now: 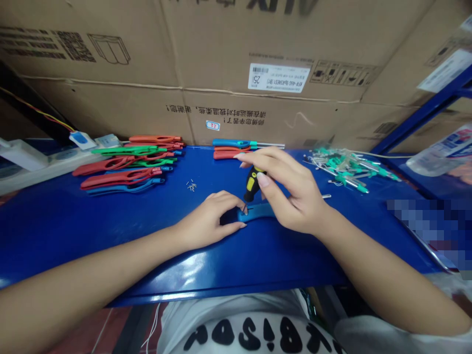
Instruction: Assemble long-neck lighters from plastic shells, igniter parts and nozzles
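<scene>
Slanting tip-down, black-yellow screwdriver (251,185)

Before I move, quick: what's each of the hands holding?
Left hand: closed, holding the end of the blue handle.
Right hand: closed, holding the screwdriver.

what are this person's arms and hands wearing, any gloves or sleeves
The left hand and right hand are bare, with no gloves, rings or watch visible. Both forearms are uncovered; what looks like a loose white fabric sleeve shows near the right elbow.
</scene>
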`<state>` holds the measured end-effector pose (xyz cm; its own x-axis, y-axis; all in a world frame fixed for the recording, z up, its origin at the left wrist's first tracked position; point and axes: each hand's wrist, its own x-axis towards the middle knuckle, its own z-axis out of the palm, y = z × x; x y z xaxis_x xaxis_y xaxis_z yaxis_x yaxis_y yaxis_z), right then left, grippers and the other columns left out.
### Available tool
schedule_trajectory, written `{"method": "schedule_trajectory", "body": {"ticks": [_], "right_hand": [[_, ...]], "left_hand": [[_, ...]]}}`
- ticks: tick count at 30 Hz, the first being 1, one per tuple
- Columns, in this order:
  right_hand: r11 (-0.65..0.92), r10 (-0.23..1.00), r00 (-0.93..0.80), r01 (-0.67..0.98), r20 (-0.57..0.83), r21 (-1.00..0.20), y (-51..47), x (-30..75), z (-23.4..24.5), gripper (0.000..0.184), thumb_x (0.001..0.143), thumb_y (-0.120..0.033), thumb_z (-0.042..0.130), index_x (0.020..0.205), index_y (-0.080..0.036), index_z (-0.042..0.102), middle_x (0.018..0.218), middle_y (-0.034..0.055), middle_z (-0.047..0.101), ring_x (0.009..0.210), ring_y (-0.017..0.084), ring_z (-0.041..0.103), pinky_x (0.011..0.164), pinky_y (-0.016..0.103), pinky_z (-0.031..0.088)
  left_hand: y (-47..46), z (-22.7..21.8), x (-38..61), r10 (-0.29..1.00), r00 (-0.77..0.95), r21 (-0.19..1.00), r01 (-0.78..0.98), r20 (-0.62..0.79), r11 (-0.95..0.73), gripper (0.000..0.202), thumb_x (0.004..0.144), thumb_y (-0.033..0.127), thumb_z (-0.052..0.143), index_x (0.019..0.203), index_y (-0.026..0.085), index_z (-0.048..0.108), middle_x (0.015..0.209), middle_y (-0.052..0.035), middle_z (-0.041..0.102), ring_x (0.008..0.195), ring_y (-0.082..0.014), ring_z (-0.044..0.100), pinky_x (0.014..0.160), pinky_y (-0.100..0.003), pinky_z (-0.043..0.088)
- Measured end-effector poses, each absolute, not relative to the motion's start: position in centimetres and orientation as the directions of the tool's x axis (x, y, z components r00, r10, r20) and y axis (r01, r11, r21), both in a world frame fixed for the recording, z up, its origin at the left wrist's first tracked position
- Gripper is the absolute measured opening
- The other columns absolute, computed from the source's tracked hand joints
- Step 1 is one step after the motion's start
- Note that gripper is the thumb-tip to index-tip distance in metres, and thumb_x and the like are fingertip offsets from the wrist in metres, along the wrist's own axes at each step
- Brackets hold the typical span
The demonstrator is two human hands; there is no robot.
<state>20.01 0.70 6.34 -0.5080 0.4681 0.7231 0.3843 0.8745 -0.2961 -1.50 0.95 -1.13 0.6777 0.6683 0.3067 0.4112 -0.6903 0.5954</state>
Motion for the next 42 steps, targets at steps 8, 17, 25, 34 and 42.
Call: {"method": "schedule_trajectory", "body": {"ticks": [8, 17, 25, 34, 42], "right_hand": [[0.859, 0.51, -0.538, 0.353, 0.671, -0.371, 1.2, 20.4, 5.7, 0.035, 0.097, -0.032, 0.061, 0.131, -0.024, 0.06, 0.113, 0.0081, 0.07, 0.095, 0.02, 0.068, 0.076, 0.033, 0.06], [0.771, 0.624, -0.217, 0.327, 0.751, -0.546, 3.0, 23.7, 6.3, 0.037, 0.093, -0.029, 0.066, 0.128, -0.026, 0.056, 0.094, 0.0018, 0.071, 0.055, 0.011, 0.063, 0.047, 0.025, 0.054], [0.539, 0.722, -0.164, 0.742, 0.672, -0.398, 6.3, 30.5, 3.9, 0.009, 0.082, -0.028, 0.065, 0.086, -0.02, 0.067, 0.077, 0.0057, 0.07, 0.066, 0.021, 0.067, 0.059, 0.036, 0.056], [0.301, 0.875, -0.173, 0.926, 0.452, -0.227, 6.7, 32.6, 3.6, 0.022, 0.078, -0.02, 0.057, 0.096, -0.019, 0.07, 0.105, 0.0132, 0.07, 0.103, 0.03, 0.069, 0.096, 0.048, 0.054], [0.204, 0.962, -0.166, 0.965, 0.214, -0.165, 7.0, 33.0, 2.8, 0.03, 0.082, -0.02, 0.057, 0.109, -0.016, 0.069, 0.116, 0.0156, 0.062, 0.113, 0.03, 0.063, 0.106, 0.043, 0.048]], "left_hand": [[0.8, -1.4, -1.6, 0.68, 0.661, 0.574, 0.437, 0.317, -0.693, 0.029, 0.091, 0.032, 0.071, 0.116, 0.022, 0.061, 0.118, -0.0063, 0.069, 0.112, -0.0255, 0.063, 0.102, -0.046, 0.048], [-0.1, 0.3, -1.4, 0.724, 0.654, 0.593, 0.5, 0.219, -0.631, 0.037, 0.091, 0.021, 0.065, 0.127, 0.022, 0.055, 0.129, -0.0075, 0.065, 0.119, -0.0237, 0.061, 0.105, -0.043, 0.05], [-0.4, 1.4, 0.3, 0.719, 0.684, 0.346, 0.649, 0.123, -0.677, 0.043, 0.096, 0.03, 0.062, 0.136, 0.017, 0.052, 0.128, -0.0128, 0.063, 0.12, -0.0303, 0.059, 0.104, -0.047, 0.05], [5.2, 5.0, 1.3, 0.692, 0.715, 0.234, 0.693, -0.1, -0.682, 0.017, 0.089, 0.017, 0.068, 0.105, 0.018, 0.074, 0.103, -0.0071, 0.065, 0.088, -0.0199, 0.067, 0.081, -0.03, 0.051], [10.7, 6.7, -2.6, 0.769, 0.639, 0.171, 0.756, 0.016, -0.632, 0.032, 0.087, 0.027, 0.068, 0.117, 0.015, 0.072, 0.113, -0.0098, 0.068, 0.103, -0.0236, 0.066, 0.092, -0.032, 0.049]]}}
